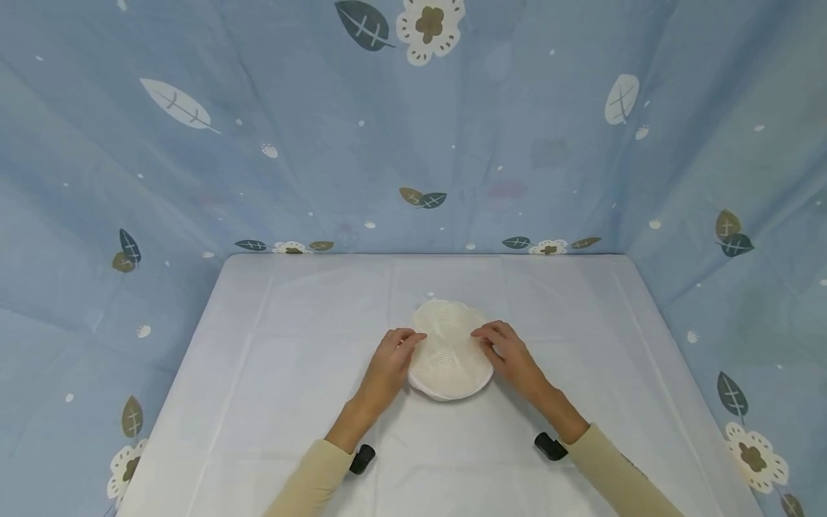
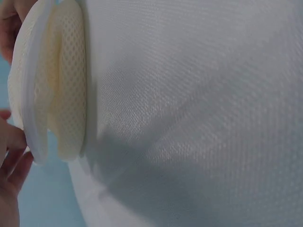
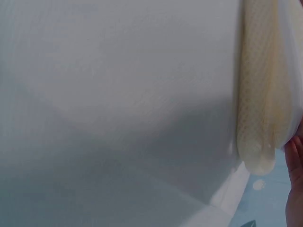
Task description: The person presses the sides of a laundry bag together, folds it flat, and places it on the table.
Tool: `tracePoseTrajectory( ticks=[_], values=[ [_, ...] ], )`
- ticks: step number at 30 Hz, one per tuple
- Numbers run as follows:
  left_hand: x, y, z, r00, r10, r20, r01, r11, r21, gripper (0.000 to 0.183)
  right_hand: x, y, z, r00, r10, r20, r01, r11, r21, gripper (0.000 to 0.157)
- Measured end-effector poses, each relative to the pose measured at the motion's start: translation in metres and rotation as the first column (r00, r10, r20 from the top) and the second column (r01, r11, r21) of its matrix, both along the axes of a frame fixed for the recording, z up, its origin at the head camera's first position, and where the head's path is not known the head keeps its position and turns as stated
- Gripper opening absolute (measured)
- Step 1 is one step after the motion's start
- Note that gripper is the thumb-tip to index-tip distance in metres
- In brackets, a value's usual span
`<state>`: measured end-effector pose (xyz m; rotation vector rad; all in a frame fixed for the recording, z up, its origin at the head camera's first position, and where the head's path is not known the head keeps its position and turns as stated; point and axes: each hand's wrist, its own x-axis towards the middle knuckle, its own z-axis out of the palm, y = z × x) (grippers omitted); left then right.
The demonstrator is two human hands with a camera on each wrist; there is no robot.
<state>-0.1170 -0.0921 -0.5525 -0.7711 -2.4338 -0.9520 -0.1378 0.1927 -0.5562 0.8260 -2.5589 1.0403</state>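
Note:
A round cream mesh laundry bag (image 1: 450, 366) with a white edge band lies near the middle of the table. Its upper layer stands a little apart from the thick mesh layer below, as the left wrist view of the bag (image 2: 71, 80) shows. My left hand (image 1: 390, 362) pinches the left side of it, thumb and fingers at the white rim. On the opposite side my right hand (image 1: 513, 359) pinches the edge, its fingertips partly over the mesh. In the right wrist view the bag (image 3: 255, 94) shows at the right border, with my right hand (image 3: 296, 175) only partly in frame.
A white cloth covers the table (image 1: 291, 309). Blue curtains (image 1: 310, 143) with leaf and flower prints hang behind and at both sides. Black wrist devices sit under the left wrist (image 1: 362, 459) and the right wrist (image 1: 549, 446).

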Motion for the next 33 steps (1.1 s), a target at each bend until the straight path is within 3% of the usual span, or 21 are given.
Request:
tracePoseTrajectory(
  ticks=[3,6,13,21,33],
  values=[
    [0.002,0.001,0.000,0.993,-0.099,-0.064,0.094,0.993,-0.068,0.043,0.001,0.000,-0.001,0.992,0.101,-0.075,-0.095,0.993,0.075,0.037],
    [0.004,0.002,-0.002,0.989,-0.134,-0.065,0.130,0.989,-0.068,0.034,0.004,0.002,-0.001,0.985,0.146,-0.086,-0.133,0.981,0.142,0.041],
    [0.007,0.002,-0.005,0.993,-0.118,0.006,0.118,0.992,-0.054,0.036,0.007,0.003,-0.004,0.988,0.142,-0.058,-0.129,0.973,0.190,0.046],
    [0.005,0.001,-0.010,0.991,-0.122,0.057,0.123,0.992,-0.024,0.039,0.009,-0.003,-0.004,0.991,0.111,0.074,-0.122,0.977,0.173,0.045],
    [0.005,-0.002,-0.013,0.967,-0.148,0.206,0.157,0.987,-0.030,0.036,0.007,-0.006,-0.012,0.988,0.100,0.118,-0.115,0.985,0.130,0.042]
  ],
)
